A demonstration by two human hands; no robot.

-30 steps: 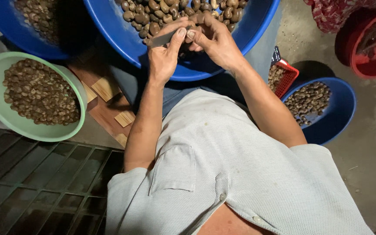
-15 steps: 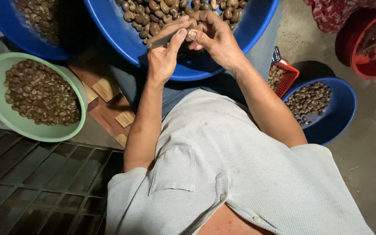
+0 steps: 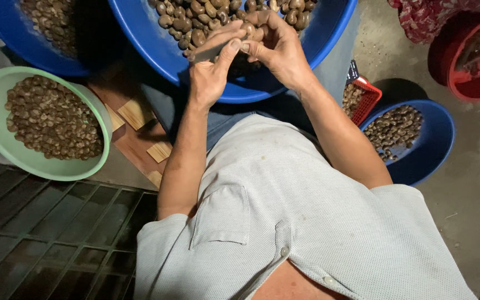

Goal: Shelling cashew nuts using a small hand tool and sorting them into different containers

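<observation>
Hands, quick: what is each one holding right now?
Left hand: closed on a small grey blade.
Right hand: fingers closed on a brown nut, over the big blue basin.

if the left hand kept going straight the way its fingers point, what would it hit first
Probably the right hand. The left hand, gripping a small grey blade, points up and toward it, almost touching at the thumbs. Past that lies the nut pile in the big blue basin; depth is unclear.
</observation>
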